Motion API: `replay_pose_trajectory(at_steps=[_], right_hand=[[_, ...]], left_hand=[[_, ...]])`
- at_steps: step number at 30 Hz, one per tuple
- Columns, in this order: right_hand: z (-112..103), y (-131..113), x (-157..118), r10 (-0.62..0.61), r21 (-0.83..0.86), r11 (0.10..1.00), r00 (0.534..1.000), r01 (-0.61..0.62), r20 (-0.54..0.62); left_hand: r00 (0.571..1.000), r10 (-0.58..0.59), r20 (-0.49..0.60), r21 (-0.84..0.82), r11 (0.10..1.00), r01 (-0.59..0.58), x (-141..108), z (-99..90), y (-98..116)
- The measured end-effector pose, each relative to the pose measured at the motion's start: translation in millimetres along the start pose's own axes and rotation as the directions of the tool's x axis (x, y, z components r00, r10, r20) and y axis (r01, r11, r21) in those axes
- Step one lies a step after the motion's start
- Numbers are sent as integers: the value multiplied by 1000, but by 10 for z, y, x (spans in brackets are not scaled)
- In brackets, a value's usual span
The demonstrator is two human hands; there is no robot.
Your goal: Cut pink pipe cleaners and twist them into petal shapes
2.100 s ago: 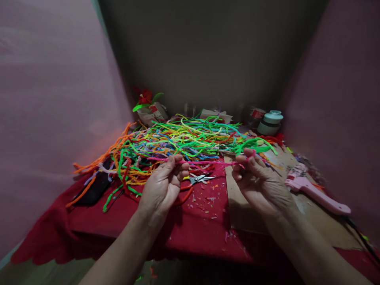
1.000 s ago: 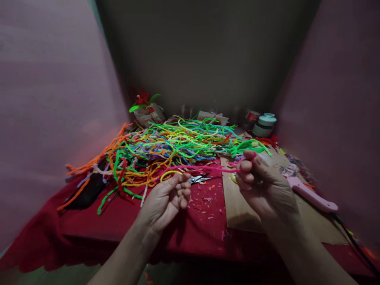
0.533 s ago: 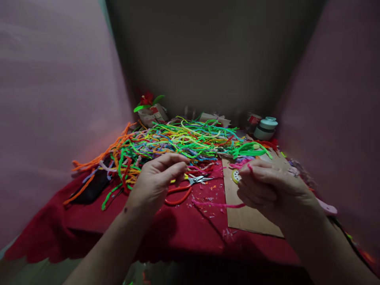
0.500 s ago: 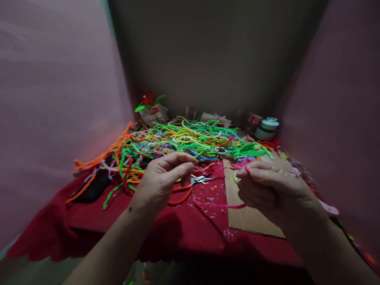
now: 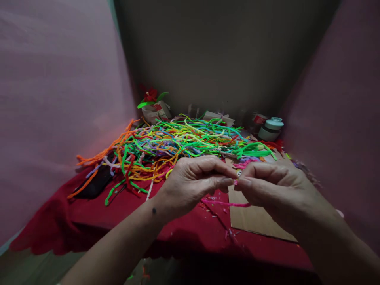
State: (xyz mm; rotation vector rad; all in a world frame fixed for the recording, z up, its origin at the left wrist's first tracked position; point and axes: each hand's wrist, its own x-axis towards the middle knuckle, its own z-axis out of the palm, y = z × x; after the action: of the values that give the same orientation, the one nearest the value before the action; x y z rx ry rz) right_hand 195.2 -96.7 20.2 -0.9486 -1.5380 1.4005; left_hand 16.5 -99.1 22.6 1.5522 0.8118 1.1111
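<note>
Over the front of the table, the fingertips of both my hands meet at a short bit of pink pipe cleaner [image 5: 236, 182]. My left hand [image 5: 192, 184] is closed, thumb and forefinger pinched at the pink end. Closed too, my right hand [image 5: 271, 184] grips the same pink piece between thumb and forefinger; most of it is hidden by the fingers. Below them a long pink pipe cleaner tail [image 5: 227, 204] stretches left from under my right hand. Whether it joins the pinched end, I cannot tell. A cardboard sheet [image 5: 255, 219] lies under my right hand.
A large heap of coloured pipe cleaners [image 5: 184, 138] covers the back of the red tablecloth [image 5: 190, 237]. A lidded jar [image 5: 271, 128] stands at back right, a red flower [image 5: 150, 95] at back left. A dark object [image 5: 95, 184] lies on the left. Pink sheets flank both sides.
My left hand has moved right and met my right hand at the pink pipe cleaner, its thumb and forefinger now pinching there. The orange-handled scissors are now hidden behind my left hand.
</note>
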Motion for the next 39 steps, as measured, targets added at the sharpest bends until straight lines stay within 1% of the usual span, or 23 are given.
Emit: replay_pose_trajectory(at_steps=[2,4,7,10,12,15,19,21,22,24,26,27,28,29,30,32,33,34,35,36,37,38,39], right_hand=[[-3,31,14,0,31,1000,1000,-1,9],[-8,62,23,0,62,998,1000,-2,27],[-16,96,29,-7,60,998,999,4,46],[-19,113,41,-32,37,999,998,31,46],[-19,120,54,-42,20,999,998,42,38],[-24,130,72,-60,-52,997,998,61,16],[-14,137,81,-116,-214,970,993,115,7],[11,133,87,-138,-308,942,990,134,9],[28,131,93,-149,-356,924,989,140,3],[58,136,114,-174,-429,891,985,148,-21],[71,158,150,-190,-434,888,981,153,-43],[67,178,173,-188,-403,903,981,149,-58],[55,204,199,-174,-350,927,982,136,-79],[37,237,227,-150,-276,954,983,116,-106],[16,275,256,-116,-185,979,984,89,-136],[-31,365,316,-26,25,999,986,30,-166],[-50,413,343,20,133,991,988,1,-156],[-63,462,368,67,230,973,989,-35,-133],[-71,509,388,107,313,947,989,-70,-103],[-72,551,404,143,378,920,987,-105,-73],[-67,586,414,174,426,894,984,-136,-51],[-58,615,420,201,453,876,979,-162,-38],[-47,635,421,219,461,869,975,-179,-34]], left_hand=[[1000,-19,-20,-3,1000,19,-2,-13,-2],[997,-79,-1,-48,996,79,4,-25,-21],[972,-199,123,-194,956,221,27,-40,-78],[935,-268,232,-302,894,331,53,-55,-137],[917,-294,269,-321,871,373,66,-69,-157],[902,-320,291,-291,869,401,87,-101,-152],[898,-353,263,-168,900,403,133,-142,-106],[906,-353,233,-30,929,370,157,-135,-75],[919,-335,208,69,942,328,166,-123,-58],[962,-236,134,300,935,188,178,-90,-27],[995,-69,66,503,864,27,185,-72,-6],[999,7,38,569,822,-27,188,-82,-4],[998,59,15,603,796,-56,188,-109,-11],[997,83,-5,611,789,-62,186,-155,-30],[997,78,-19,605,795,-50,178,-219,-64],[1000,14,-12,604,797,-4,140,-385,-182],[999,-36,12,657,753,20,108,-474,-264],[996,-85,29,745,666,35,70,-559,-358],[993,-109,45,829,559,23,29,-634,-456],[993,-117,30,892,450,26,-12,-694,-553],[991,-136,13,930,366,38,-49,-739,-641],[988,-156,20,945,327,32,-79,-768,-715],[986,-164,33,948,318,21,-100,-784,-771]])
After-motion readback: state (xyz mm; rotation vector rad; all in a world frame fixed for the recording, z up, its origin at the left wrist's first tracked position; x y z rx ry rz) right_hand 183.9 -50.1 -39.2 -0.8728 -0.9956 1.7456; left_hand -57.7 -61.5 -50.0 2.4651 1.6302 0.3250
